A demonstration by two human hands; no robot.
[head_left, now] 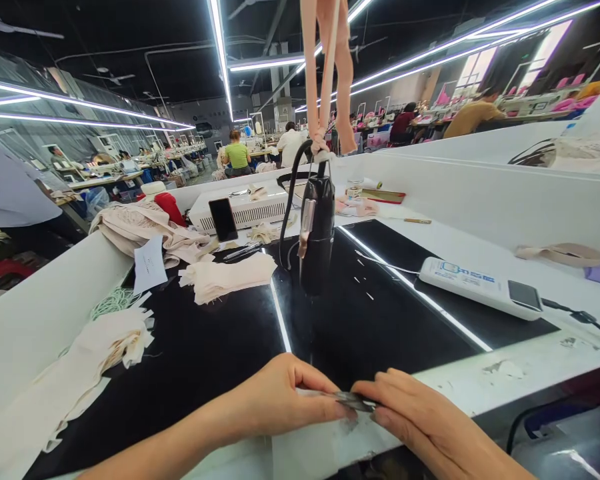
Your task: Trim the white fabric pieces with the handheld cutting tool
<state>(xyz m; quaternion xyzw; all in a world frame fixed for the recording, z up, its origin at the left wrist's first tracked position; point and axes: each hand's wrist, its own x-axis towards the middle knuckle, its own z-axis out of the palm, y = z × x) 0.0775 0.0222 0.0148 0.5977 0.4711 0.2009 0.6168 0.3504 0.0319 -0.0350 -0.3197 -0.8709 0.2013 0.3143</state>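
Near the front edge of the table, my left hand [293, 397] pinches one end of a small dark, flat metallic item [355, 401]. The fingers of my right hand [413, 413] close on its other end, so both hands meet over the item. Its exact kind is hard to make out. Pale material shows below my left hand. Beyond my hands lies a glossy black panel [220, 340] on the white table. A black handheld device [317, 227] hangs above the panel from beige fabric strips [325, 73].
Beige fabric pieces [230, 275] and a larger pile [80, 377] lie at the left. A phone [223, 219] leans on a white vented box [255, 212]. A white device [480, 287] with cables sits at the right. Several people work at machines in the background.
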